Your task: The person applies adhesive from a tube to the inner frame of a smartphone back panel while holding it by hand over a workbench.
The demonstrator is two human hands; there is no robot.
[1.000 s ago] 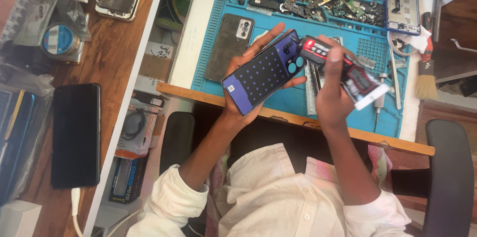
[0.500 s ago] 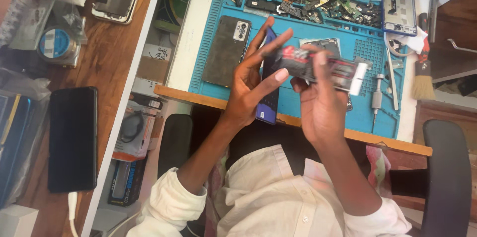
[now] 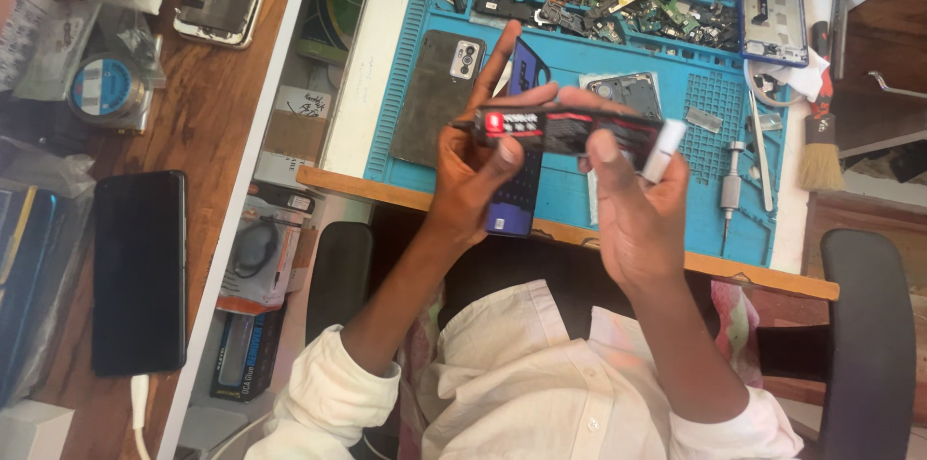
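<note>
My left hand (image 3: 473, 175) grips a blue phone (image 3: 517, 146) w/ palm, fingers also pinching left end of a black-red tube (image 3: 570, 129). Tube sits over the blue mat (image 3: 579, 64), near its front edge. My right hand (image 3: 632, 204) clamps tube's right end, by its white cap (image 3: 663, 151).

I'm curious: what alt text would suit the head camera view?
Seen from above, a left hand and right hand hold a dark tube with a white cap over a blue repair mat; the left also grips a blue phone.
</note>
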